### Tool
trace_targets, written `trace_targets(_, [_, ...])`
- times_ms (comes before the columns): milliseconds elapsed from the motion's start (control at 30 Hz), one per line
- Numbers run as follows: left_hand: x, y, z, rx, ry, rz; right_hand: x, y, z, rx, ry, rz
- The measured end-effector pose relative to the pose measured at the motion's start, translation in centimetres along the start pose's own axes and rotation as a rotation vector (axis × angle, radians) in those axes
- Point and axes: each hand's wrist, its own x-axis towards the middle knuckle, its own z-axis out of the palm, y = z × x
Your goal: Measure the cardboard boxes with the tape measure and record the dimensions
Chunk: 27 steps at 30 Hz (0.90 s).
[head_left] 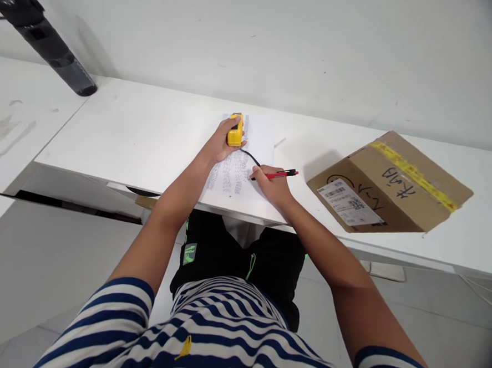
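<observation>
My left hand (222, 142) is wrapped round a yellow and black tape measure (235, 134), which it holds over the upper part of a sheet of paper (262, 135). A black strap (251, 157) runs from the tape measure towards my right hand. My right hand (274, 187) grips a red and black pen (280, 175), its tip low over the right part of the paper. Dense rows of small blue writing cover much of the sheet. My left hand and forearm hide part of its left side.
A taped cardboard box (407, 202) with a white label and black handwriting stands tilted on the white desk (149, 128) to the right. A dark post (54, 44) rises at the back left. Behind the desk is a white wall (279, 47).
</observation>
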Motion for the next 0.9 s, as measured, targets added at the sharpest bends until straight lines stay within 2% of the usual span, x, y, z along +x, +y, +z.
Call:
trace_targets(200, [-0.52, 0.76, 0.48, 0.015, -0.026, -0.028, 0.08, 0.01, -0.09, -0.009, -0.081, -0.004])
trace_targets(467, [-0.21, 0.56, 0.10, 0.011, -0.046, -0.034, -0.05, -0.01, 0.04, -0.019, -0.049, -0.011])
trace_targets(633, [-0.23, 0.56, 0.13, 0.010, -0.063, -0.018, -0.25, 0.15, 0.30, -0.090, 0.036, -0.014])
trace_targets(767, [-0.51, 0.76, 0.35, 0.023, -0.060, -0.025, -0.06, 0.18, 0.17, -0.049, -0.040, -0.021])
trace_targets(900, [-0.61, 0.84, 0.48, 0.025, -0.061, -0.029, 0.17, 0.32, 0.02, -0.013, -0.019, 0.003])
